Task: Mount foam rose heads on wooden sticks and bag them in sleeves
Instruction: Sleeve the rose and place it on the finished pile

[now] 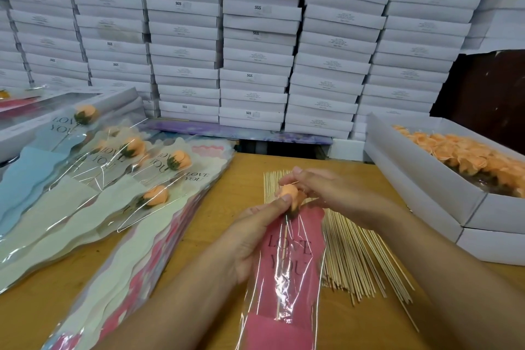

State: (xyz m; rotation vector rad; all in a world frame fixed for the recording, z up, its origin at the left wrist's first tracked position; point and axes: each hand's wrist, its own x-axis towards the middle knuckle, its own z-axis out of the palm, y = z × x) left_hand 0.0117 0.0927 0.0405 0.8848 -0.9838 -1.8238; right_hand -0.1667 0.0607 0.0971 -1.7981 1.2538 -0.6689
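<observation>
Left hand (255,239) is gripping a pink sleeve (287,264) (stick inside) — right hand (321,190) is pinching the orange rose head (288,193) above the worktop (199,293).

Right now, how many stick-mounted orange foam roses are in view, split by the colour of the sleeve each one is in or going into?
Pink sleeve, rose held in both hands: 1
Blue sleeve, rose: 1
Cream sleeves, roses: 3
Total: 5
Loose rose heads in the open box are not counted.
</observation>
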